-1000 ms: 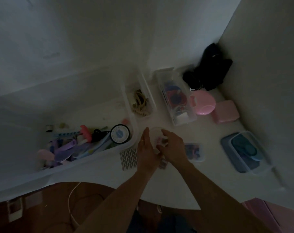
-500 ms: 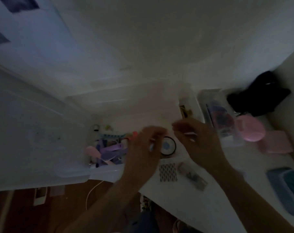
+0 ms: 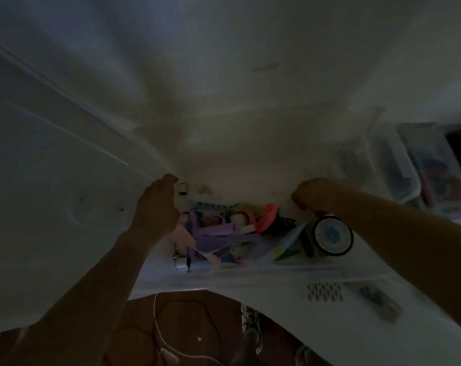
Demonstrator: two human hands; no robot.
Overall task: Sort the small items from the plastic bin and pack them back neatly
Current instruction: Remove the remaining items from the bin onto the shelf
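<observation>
Lid [image 3: 52,180]: large, pale, translucent; fills the left side, leaning up toward the far left.
Left hand [image 3: 155,207]: raised over the left end of the bin, back toward the camera; fingers together and gently bent, holding nothing visible; thumb tip uppermost near a small spool.
Spool [image 3: 182,188]: small, pale with dark rims; at the far left of the bin floor.
Plastic bin [image 3: 250,276]: clear, wide, on the white table; near wall blurred.
Small items [image 3: 219,233]: jumbled heap along the near side of the bin; purple pieces, a pink flap, a teal comb-like strip farther back.
Coral piece [image 3: 267,216]: rounded, right of the purple heap.
Right hand [image 3: 316,195]: over the right part of the bin, fingers curled tightly downward; anything pinched cannot be told in the dim blur.
Round case [image 3: 333,235]: black-rimmed, pale face with a blue centre; just below the right hand, leaning at the bin's right end.
Mesh patch [image 3: 324,291]: on the table, near right.
Clear boxes [image 3: 398,175]: far right, blurred.
</observation>
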